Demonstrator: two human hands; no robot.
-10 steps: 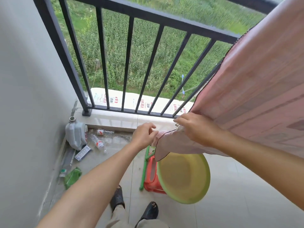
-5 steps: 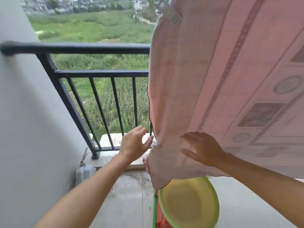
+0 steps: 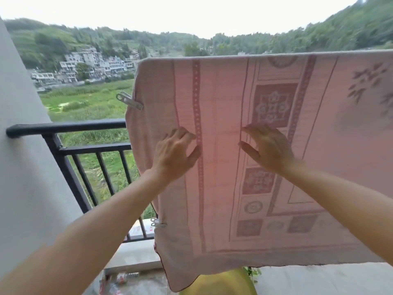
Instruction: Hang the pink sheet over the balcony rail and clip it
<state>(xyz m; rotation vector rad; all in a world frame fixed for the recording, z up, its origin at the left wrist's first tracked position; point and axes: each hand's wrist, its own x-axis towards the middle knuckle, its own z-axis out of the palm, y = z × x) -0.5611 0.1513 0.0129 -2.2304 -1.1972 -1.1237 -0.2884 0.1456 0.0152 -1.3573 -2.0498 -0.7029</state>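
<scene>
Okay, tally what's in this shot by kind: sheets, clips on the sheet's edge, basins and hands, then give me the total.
pink sheet: 1
clips: 2 (upper clip, lower clip)
yellow basin: 1
hands: 2 (left hand, right hand)
Total: 6

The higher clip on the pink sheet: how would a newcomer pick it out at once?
Find the big pink sheet and follow its left edge. Just above the black balcony rail, a pale clip bites that edge, handles sticking out left against the green field. The other clip sits far lower on the same edge.
</scene>
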